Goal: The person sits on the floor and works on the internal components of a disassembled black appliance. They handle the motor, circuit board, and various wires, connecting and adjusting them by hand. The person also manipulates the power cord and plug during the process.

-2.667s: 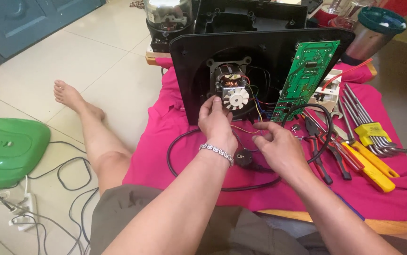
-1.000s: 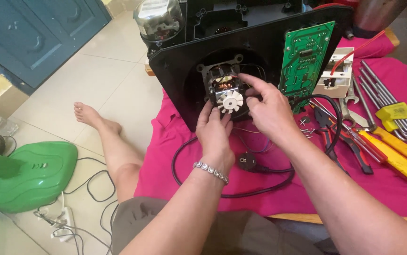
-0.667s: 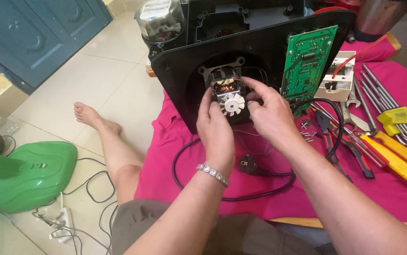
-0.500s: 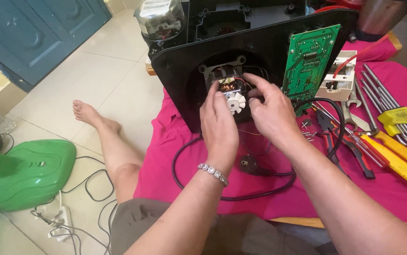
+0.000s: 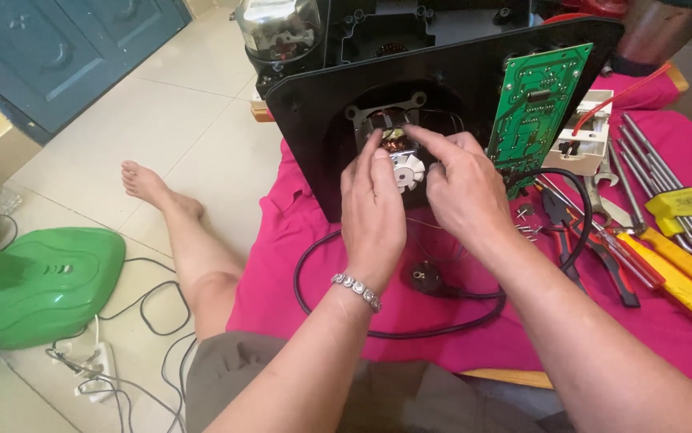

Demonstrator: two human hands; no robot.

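Observation:
A black appliance base (image 5: 306, 120) stands tilted on a pink cloth (image 5: 282, 265). In its round opening sits a small electric motor (image 5: 398, 152) with copper windings and a white fan wheel. My left hand (image 5: 372, 212), with a bracelet at the wrist, grips the motor from the left. My right hand (image 5: 462, 192) holds it from the right, its fingers reaching over the top. A green circuit board (image 5: 534, 108) leans against the base to the right. A black power cord (image 5: 410, 321) with its plug loops on the cloth below my hands.
Right of the board lie a white plastic part (image 5: 582, 144), pliers (image 5: 594, 248), yellow-handled screwdrivers (image 5: 675, 281), a set of hex keys (image 5: 667, 200) and loose screws. On the tiled floor to the left are a green appliance cover (image 5: 49, 281), a white power strip (image 5: 93, 361) and my bare leg (image 5: 185, 240).
Both hands rose from the cloth to the motor and closed around it from both sides. The view shifted slightly.

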